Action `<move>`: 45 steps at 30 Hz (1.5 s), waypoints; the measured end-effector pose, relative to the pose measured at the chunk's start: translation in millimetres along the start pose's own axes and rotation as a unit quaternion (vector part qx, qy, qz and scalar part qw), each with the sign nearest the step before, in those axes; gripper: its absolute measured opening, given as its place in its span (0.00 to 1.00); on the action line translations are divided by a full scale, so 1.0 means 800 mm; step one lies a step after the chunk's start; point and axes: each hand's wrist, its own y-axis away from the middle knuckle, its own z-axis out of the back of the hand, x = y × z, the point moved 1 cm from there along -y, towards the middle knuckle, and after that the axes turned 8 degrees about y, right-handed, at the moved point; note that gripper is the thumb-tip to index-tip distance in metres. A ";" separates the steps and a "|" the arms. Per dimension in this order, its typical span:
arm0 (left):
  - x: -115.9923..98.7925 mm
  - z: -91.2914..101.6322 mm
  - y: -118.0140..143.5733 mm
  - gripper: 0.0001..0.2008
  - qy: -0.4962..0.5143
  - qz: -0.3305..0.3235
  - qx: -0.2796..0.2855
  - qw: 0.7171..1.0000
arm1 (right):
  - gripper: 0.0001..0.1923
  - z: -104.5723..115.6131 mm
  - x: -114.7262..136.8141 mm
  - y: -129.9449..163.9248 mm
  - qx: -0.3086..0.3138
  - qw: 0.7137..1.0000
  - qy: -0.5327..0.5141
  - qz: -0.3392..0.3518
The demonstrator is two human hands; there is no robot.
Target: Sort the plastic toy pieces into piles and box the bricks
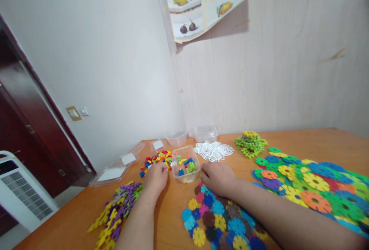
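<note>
Head view shows your left hand [156,177] knuckles-up at the near edge of the bricks [156,158], a small heap of red, yellow, blue and green pieces. Its fingers are curled down onto the heap and hidden behind the knuckles, so you cannot tell whether they pinch a brick or only touch the pile. Your right hand [218,177] lies palm-down just right of the tub [185,164], fingers [205,172] loosely bent toward its wall, close to it or touching — the view does not settle which — and nothing shows in their grasp.

The tub is clear plastic, upright, and sits between your two hands with a few coloured bricks inside. Under your right wrist and forearm spreads a patch of small flower discs [215,219] in blue, yellow, brown and pink. Beside your left forearm lies a pile of purple and yellow jagged pieces [118,211].

Farther out, behind the tub, sit white lattice pieces [213,150], and right of them a green stack [250,143]. Large flower discs [309,182] cover the right side of the table [170,207]. Clear lids [117,168] lie along the left edge — more empty containers [205,132] stand near the wall, where a fruit poster [206,2] hangs.
</note>
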 end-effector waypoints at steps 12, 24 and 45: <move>-0.027 0.013 0.001 0.23 0.448 0.012 -0.010 0.894 | 0.17 -0.004 -0.002 -0.001 -0.005 1.000 -0.002 0.002; -0.002 0.001 0.002 0.10 -0.125 -0.047 0.014 0.991 | 0.18 -0.001 0.000 0.000 0.004 1.000 0.002 -0.001; -0.023 0.012 -0.001 0.17 0.397 0.017 -0.069 0.915 | 0.16 0.000 0.000 0.001 0.004 1.000 -0.004 -0.001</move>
